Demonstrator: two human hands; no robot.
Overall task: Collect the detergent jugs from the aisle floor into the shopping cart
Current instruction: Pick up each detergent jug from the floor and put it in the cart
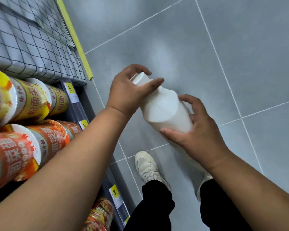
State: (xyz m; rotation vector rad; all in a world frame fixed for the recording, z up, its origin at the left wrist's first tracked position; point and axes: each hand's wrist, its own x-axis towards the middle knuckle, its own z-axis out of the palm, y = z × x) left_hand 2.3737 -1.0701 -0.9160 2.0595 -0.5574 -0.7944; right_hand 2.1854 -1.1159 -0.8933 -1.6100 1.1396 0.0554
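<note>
Jug (163,107) gripped; left hand (128,90), right hand (200,132)

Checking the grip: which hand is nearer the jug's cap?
Left. The left hand grips the cap; the right hand holds the jug lower down, by its base.

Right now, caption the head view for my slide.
Left hand and right hand hold a white plastic detergent jug over grey floor tiles beside shelved orange food cups.
</note>
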